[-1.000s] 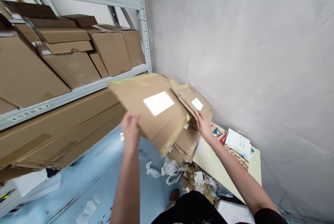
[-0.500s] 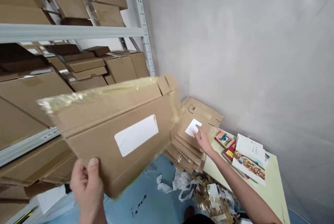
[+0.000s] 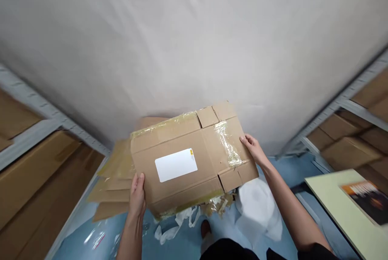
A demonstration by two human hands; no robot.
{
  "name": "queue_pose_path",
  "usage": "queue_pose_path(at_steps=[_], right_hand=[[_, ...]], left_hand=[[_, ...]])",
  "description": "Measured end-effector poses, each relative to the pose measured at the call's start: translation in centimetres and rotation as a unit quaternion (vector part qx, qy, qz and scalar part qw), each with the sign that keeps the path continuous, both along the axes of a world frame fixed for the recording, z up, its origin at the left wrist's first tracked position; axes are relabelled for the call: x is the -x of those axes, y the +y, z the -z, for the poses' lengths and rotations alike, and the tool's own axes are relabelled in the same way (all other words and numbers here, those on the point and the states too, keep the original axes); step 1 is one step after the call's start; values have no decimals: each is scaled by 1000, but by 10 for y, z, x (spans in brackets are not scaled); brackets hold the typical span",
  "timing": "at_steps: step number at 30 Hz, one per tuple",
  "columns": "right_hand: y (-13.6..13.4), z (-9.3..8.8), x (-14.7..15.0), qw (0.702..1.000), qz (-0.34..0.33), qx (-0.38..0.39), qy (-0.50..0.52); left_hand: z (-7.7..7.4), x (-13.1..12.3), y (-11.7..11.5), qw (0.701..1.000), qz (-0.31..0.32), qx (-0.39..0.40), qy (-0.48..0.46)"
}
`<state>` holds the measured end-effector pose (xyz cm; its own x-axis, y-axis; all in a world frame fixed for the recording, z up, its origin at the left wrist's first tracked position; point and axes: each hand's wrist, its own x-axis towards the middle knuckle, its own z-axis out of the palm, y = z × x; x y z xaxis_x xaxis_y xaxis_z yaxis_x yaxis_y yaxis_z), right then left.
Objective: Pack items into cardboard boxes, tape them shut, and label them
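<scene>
Both hands hold one flattened cardboard box (image 3: 182,139) between them, in front of the body. The left hand (image 3: 137,197), fingers spread, cups its lower edge; the right hand (image 3: 253,149) pinches its right edge. The box bears one white label (image 3: 176,165) and one clear tape strip (image 3: 226,143). Left of the left hand lie more flattened cartons (image 3: 112,195), perhaps three.

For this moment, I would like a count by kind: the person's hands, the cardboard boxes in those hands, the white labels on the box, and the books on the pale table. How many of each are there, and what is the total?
Hands (left hand, right hand): 2
Boxes (taped cardboard box): 1
Labels (white label): 1
Books (book on the pale table): 1
Total: 5
</scene>
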<state>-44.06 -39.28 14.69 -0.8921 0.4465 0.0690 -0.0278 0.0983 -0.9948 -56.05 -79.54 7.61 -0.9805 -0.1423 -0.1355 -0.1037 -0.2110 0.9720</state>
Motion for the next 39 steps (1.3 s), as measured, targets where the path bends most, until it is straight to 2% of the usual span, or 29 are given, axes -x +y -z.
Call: queue_pose_path(at_steps=[4, 9, 14, 17, 20, 25, 31, 36, 39], right_hand=[[46, 6, -93, 995, 94, 28, 2], [94, 21, -207, 971, 237, 22, -1], [125, 41, -320, 935, 352, 40, 4], [131, 50, -383, 911, 411, 43, 5], [129, 57, -437, 883, 466, 44, 6], [120, 62, -499, 839, 540, 66, 8], [115, 75, -538, 800, 597, 51, 4], [121, 100, -555, 792, 604, 88, -5], [131, 113, -561, 770, 631, 97, 1]], left_hand=[[16, -1, 87, 995, 86, 37, -36], [34, -28, 205, 970, 221, 93, -37], [56, -83, 319, 918, 387, 85, 12], [66, -126, 379, 894, 443, 75, 14], [69, -169, 430, 873, 481, 83, 14], [63, -226, 500, 829, 551, 88, 38], [53, -269, 567, 801, 594, 51, 50], [55, -284, 599, 793, 606, 10, 61], [64, -287, 607, 775, 628, 23, 72]])
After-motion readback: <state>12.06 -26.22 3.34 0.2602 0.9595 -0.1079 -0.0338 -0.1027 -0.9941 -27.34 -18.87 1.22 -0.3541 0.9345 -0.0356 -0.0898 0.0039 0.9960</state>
